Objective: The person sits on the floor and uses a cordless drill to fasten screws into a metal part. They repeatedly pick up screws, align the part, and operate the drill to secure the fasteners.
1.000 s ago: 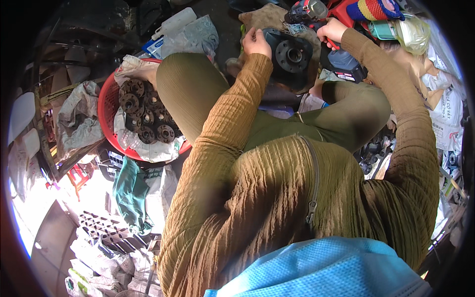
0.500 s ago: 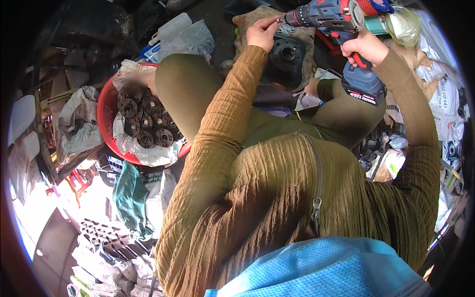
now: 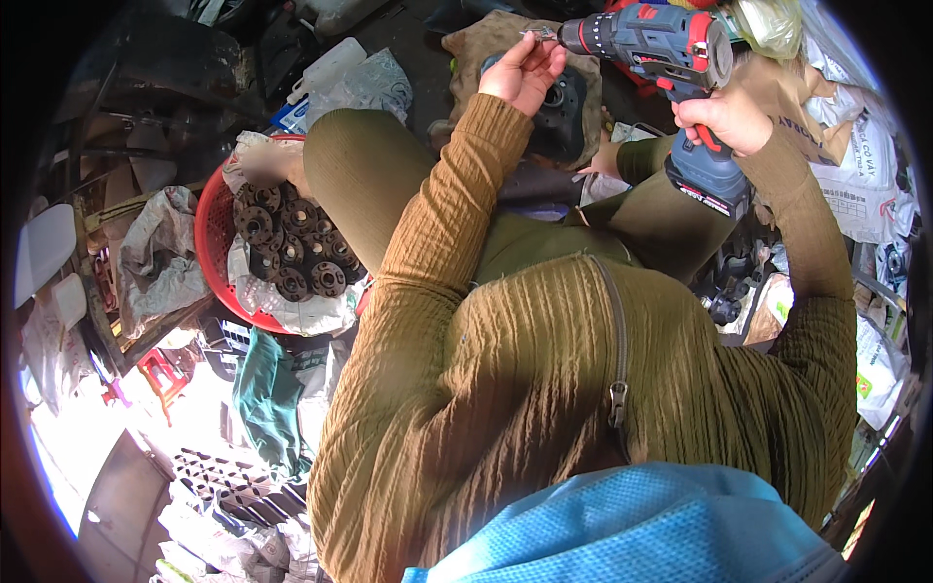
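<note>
At the left, a red basket (image 3: pixel 210 238) of dark flanged metal parts (image 3: pixel 292 282) sits beside the person's knee; farther right the left hand (image 3: pixel 530 73) is raised over a brown cloth (image 3: pixel 465 44), its fingertips pinched on a small metal piece (image 3: pixel 544 33) at the drill's nose, with a dark flanged housing (image 3: pixel 567 124) below. At the right, the cordless drill (image 3: pixel 646 41) is held up, nose leftward, the right hand (image 3: pixel 727 119) wrapped around its handle; steadying it and keeping the trigger unpressed while fingertips are near the chuck seems wise.
</note>
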Available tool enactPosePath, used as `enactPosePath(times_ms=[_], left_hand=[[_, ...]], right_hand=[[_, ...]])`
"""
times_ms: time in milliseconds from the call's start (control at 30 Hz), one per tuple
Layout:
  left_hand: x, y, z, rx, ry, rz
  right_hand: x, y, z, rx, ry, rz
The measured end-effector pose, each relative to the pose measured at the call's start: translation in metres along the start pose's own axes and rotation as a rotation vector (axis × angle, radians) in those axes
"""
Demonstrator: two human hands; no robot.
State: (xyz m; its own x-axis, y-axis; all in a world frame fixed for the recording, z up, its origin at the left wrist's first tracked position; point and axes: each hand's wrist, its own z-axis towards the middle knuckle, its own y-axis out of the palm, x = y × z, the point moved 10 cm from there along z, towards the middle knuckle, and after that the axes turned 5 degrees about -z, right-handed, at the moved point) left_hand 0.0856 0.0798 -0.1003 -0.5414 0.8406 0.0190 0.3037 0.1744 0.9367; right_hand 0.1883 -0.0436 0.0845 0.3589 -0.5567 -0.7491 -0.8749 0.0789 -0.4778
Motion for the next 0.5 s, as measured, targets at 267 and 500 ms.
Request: enactPosePath(times_ms=[267,500], left_hand=[[-0.007,0.008,-0.003,-0.030,-0.003,-0.100],[-0.013,0.010,-0.005,-0.017,-0.022,-0.155]], right_hand=[[0.004,0.000,-0.003,0.017,-0.015,-0.011],[-0.004,0.007,-0.004,0.040,-0.038,0.023]])
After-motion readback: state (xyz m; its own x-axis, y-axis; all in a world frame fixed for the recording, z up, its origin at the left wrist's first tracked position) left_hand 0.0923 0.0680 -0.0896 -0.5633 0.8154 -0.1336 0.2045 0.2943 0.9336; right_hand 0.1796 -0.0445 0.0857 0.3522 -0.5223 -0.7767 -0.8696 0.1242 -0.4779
